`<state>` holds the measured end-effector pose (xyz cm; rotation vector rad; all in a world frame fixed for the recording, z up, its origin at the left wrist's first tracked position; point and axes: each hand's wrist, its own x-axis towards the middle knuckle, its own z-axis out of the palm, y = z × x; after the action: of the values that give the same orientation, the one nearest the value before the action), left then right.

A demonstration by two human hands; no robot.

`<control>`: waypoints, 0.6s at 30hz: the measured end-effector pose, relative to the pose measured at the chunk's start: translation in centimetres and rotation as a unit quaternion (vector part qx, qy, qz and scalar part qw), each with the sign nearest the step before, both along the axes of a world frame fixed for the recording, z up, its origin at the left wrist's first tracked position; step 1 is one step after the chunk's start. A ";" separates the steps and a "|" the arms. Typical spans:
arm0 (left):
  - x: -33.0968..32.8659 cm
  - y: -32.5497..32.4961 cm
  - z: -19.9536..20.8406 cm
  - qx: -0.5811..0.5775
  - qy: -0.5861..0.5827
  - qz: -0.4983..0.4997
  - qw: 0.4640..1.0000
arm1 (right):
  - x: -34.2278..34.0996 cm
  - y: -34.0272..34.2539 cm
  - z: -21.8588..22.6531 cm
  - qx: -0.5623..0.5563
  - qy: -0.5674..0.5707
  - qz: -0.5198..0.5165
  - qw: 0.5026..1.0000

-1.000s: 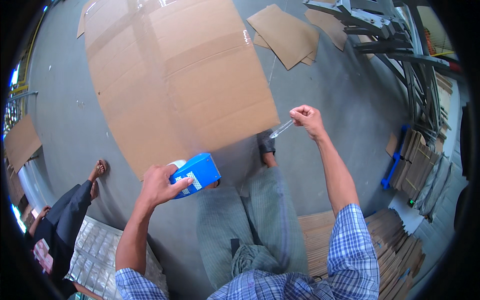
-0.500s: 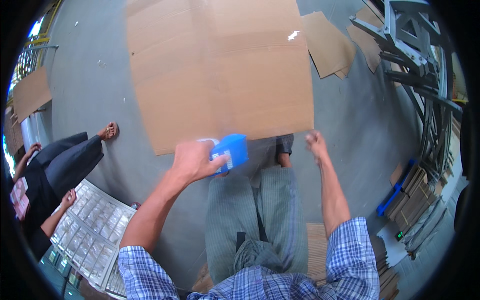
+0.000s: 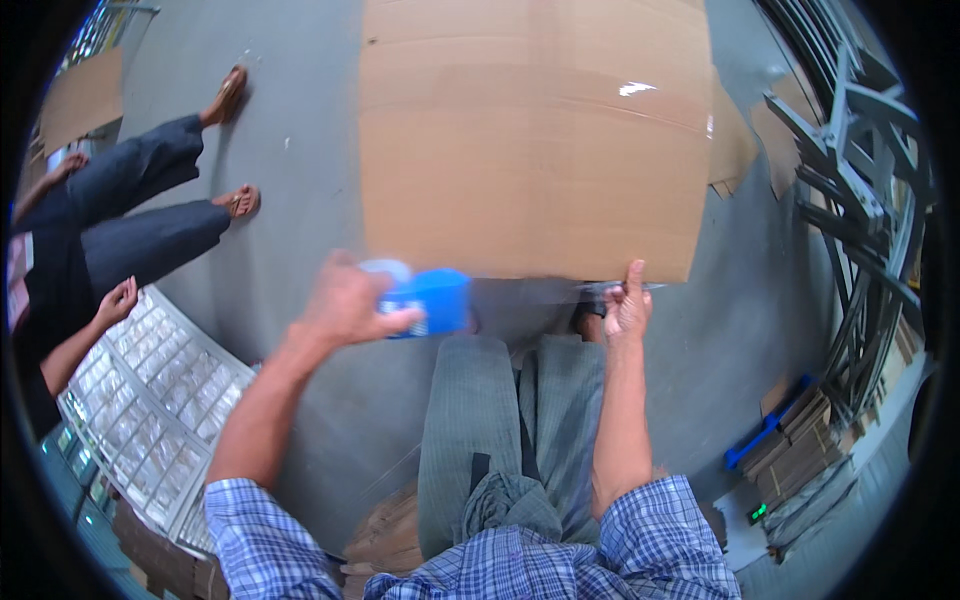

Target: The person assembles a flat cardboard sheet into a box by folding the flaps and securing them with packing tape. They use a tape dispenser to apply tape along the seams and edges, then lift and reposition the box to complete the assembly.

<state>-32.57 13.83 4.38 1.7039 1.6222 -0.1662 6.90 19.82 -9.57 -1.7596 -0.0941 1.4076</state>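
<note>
A large brown cardboard box (image 3: 530,170) lies ahead of me, its near edge level with my hands. My left hand (image 3: 345,305), blurred by motion, grips a blue tape dispenser (image 3: 435,302) just below the box's near left part. A pale tape roll (image 3: 387,268) shows at its back. From the dispenser a faint clear strip of tape runs rightward along the near edge. My right hand (image 3: 627,308) holds the strip's end at the near right edge, fingers curled, its thumb up against the cardboard.
On the left a person in dark trousers (image 3: 150,240) stands beside a white gridded rack (image 3: 165,400) of clear packets. Grey metal frames (image 3: 850,170) rise at the right. Flat cardboard pieces (image 3: 733,140) lie behind the box; bundled cardboard (image 3: 800,450) is stacked at the lower right.
My left hand and the dispenser have shifted left. My right hand has come to the box's near edge, with tape now stretched between the hands. The box sits further right in view.
</note>
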 end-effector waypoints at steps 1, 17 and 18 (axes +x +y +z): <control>-3.4 -1.0 0.1 -0.023 0.007 0.005 1.000 | 0.2 -0.1 0.1 -0.016 -0.009 -0.003 1.000; -17.1 -7.1 -1.2 -0.025 0.098 0.075 0.992 | 1.3 0.2 0.2 -0.034 -0.085 0.040 0.995; -17.0 -7.0 -1.4 -0.025 0.096 0.075 0.992 | 1.2 0.2 0.3 -0.031 -0.088 0.052 0.994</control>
<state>-49.59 6.85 2.99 1.5594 1.8640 -0.3026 8.10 20.07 -9.27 -1.9529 -0.2433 1.3382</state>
